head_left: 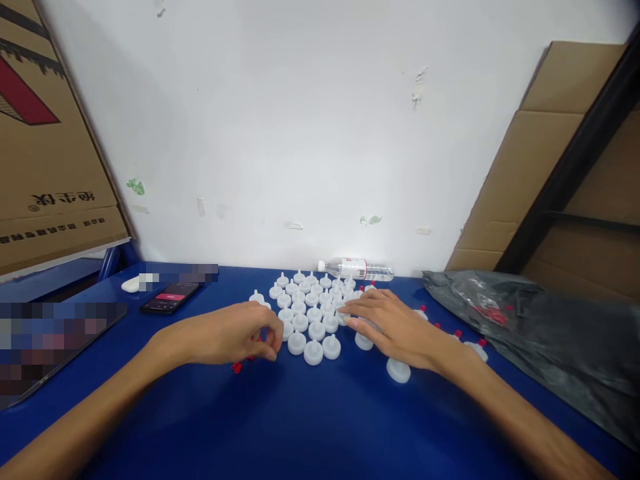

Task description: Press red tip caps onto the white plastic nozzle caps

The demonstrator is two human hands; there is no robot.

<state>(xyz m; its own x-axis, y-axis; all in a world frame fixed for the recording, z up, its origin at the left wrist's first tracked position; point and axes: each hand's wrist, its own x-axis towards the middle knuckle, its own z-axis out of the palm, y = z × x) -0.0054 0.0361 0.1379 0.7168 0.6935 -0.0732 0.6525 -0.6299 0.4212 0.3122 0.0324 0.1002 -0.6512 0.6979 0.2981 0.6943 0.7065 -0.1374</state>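
My left hand [255, 333] hovers low over the left side of the table with thumb and fingers curled into a pinch. Whatever lies between its fingertips is hidden. Small red tips [237, 367] lie beside and partly behind this hand. To its right stands a cluster of white nozzle caps [313, 352], upright with spouts pointing up. My right hand [383, 323] reaches over the cluster's right side, fingers stretched out. Its fingertips are at one white cap; I cannot tell whether they touch it. Right of that hand, several white caps carry red tips [482, 343].
A clear water bottle [370, 269] lies against the wall behind the caps. On the left of the blue table [310, 427] are a phone [170, 298] and a white object [131, 283]. A grey plastic bag [560, 333] covers the right side. Cardboard [60, 167] stands at left.
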